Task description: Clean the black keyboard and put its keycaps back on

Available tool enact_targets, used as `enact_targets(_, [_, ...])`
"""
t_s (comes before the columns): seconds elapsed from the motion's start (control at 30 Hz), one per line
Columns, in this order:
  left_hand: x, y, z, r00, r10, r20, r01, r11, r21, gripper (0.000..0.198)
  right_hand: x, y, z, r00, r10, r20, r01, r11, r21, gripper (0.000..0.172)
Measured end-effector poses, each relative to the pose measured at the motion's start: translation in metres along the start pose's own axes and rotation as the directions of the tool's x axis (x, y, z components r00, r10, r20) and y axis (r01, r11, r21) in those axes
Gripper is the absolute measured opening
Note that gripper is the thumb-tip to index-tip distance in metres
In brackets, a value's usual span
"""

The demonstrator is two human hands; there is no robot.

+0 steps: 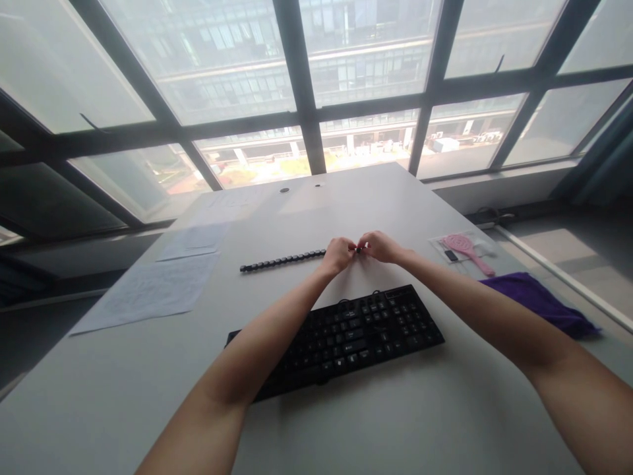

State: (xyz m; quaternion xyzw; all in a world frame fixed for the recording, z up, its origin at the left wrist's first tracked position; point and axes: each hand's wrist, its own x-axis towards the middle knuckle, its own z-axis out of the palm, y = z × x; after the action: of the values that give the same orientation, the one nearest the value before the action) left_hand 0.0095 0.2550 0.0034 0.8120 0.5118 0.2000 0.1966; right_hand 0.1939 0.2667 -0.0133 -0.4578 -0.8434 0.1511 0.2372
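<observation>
A row of small black keycaps [283,261] runs across the white table beyond the keyboard. My left hand [340,254] covers the row's right end, its fingers pinched together. Facing it is my right hand [378,246], with thumb and fingers also closed in a pinch. A small black keycap [359,250] shows between the fingertips of both hands, close to the tabletop. Under my left forearm lies a black keyboard [346,336], slightly tilted across the table; the forearm hides part of its left side.
Paper sheets [148,287] lie on the left of the table [376,415]. To the right are a pink hairbrush [462,247], a small black item [450,255] on clear plastic, and a purple cloth [539,303]. Large windows [366,53] stand behind the far edge.
</observation>
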Motion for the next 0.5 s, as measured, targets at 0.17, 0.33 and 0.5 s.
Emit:
enact_targets(0.17, [-0.007, 0.002, 0.001, 1.0, 0.017, -0.006, -0.017, 1.0, -0.021, 0.021, -0.005, -0.001, 0.001, 1.0, -0.003, -0.009, 0.003, 1.0, 0.017, 0.021])
enact_targets(0.33, [-0.014, 0.01, 0.004, 0.999, 0.037, 0.016, -0.037, 0.999, -0.03, 0.02, -0.016, -0.002, -0.003, 1.0, -0.001, -0.018, 0.002, 0.998, 0.056, 0.015])
enact_targets(0.5, [-0.016, 0.014, 0.004, 0.999, 0.032, 0.012, -0.032, 0.999, -0.042, 0.021, -0.02, -0.002, -0.003, 1.0, 0.012, -0.021, -0.01, 0.995, 0.098, 0.013])
